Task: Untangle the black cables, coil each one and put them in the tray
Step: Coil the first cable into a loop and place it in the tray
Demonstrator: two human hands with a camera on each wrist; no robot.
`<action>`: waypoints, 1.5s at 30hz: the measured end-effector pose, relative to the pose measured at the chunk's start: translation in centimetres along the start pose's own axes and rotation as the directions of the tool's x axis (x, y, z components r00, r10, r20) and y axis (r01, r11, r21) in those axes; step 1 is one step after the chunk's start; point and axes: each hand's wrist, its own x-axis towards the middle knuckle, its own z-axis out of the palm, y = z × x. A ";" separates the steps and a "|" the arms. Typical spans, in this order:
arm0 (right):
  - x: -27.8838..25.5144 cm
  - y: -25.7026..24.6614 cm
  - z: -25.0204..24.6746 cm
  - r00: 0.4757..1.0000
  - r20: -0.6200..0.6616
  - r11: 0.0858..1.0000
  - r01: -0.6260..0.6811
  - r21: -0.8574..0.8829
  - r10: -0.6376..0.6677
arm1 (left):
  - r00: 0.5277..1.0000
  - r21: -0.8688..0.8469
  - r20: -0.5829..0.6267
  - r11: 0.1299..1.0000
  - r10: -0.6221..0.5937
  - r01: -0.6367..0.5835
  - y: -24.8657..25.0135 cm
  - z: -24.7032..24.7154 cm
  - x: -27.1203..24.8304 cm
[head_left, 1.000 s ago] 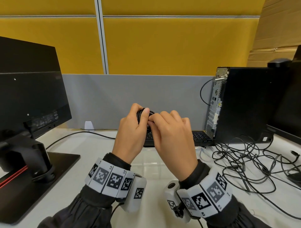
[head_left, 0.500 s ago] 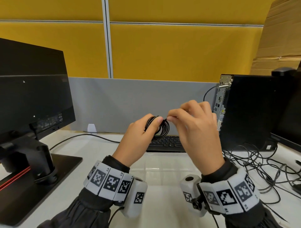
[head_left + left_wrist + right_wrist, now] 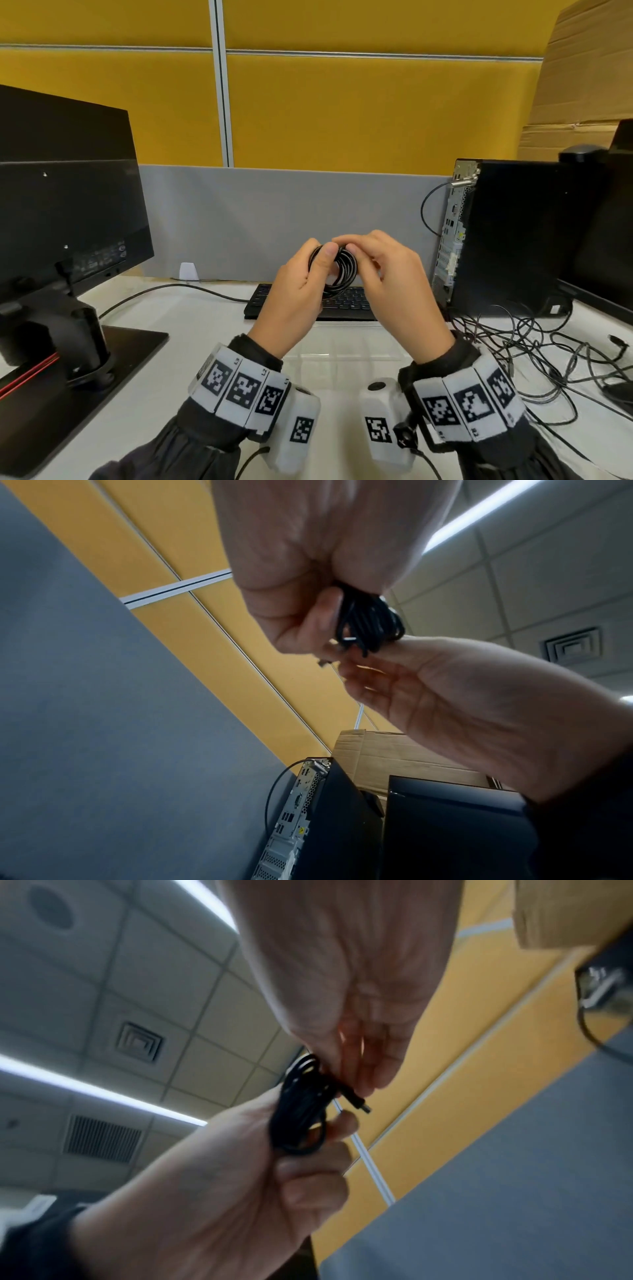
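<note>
A small coil of black cable (image 3: 342,270) is held up in front of me, above the keyboard. My left hand (image 3: 318,260) grips the coil, thumb pressed over its front. My right hand (image 3: 352,246) meets it from the right and pinches the cable at the coil's top. In the right wrist view the cable's plug end (image 3: 356,1104) sticks out of the coil (image 3: 301,1110) just under my right fingertips (image 3: 369,1080). The left wrist view shows the coil (image 3: 369,620) between both hands. A clear plastic tray (image 3: 342,346) lies on the desk below my hands. More black cables (image 3: 534,346) lie tangled at the right.
A monitor on its stand (image 3: 61,212) fills the left side. A black keyboard (image 3: 346,301) sits behind the tray. A black computer case (image 3: 507,236) stands at the right with a second monitor (image 3: 609,233) beside it. A grey and yellow partition closes the back.
Half a second ago my right hand had drawn the cable end a little to the right of the coil; it is now back against the coil's top. My left hand keeps its grip.
</note>
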 end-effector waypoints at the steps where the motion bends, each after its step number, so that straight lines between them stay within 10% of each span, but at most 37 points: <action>1: 0.0 -0.2 0.0 0.999 0.030 0.997 -0.047 0.066 0.045 | 1.000 0.014 -0.019 1.000 0.008 -0.008 -0.1 -0.1 0.1; 9: 1.2 -0.7 2.6 0.948 0.260 0.946 -0.243 0.214 0.184 | 0.989 0.148 -0.148 0.988 -0.024 0.046 -2.1 -1.6 0.6; 18: 2.3 4.4 9.8 0.683 0.630 0.873 -0.487 0.013 0.371 | 0.899 0.126 -0.064 0.890 -0.434 0.438 -9.4 -3.5 -0.3; 26: 1.0 5.3 12.7 0.494 0.773 0.912 -0.117 -0.393 0.397 | 0.812 0.487 0.150 0.757 -0.564 0.436 -11.5 -6.7 -0.9; 30: -0.1 5.1 14.3 0.513 0.738 0.854 0.021 -0.520 0.437 | 0.703 0.567 0.226 0.678 -0.674 0.468 -11.7 -6.7 -1.3; 37: 0.1 4.3 14.9 0.556 0.694 0.773 0.138 -0.620 0.457 | 0.668 0.512 0.171 0.645 -0.724 0.567 -12.3 -6.1 -1.0; 45: 1.3 4.1 13.7 0.293 0.847 0.824 0.240 -0.514 0.443 | 0.651 0.386 0.155 0.652 -0.743 0.653 -12.3 -6.2 -1.0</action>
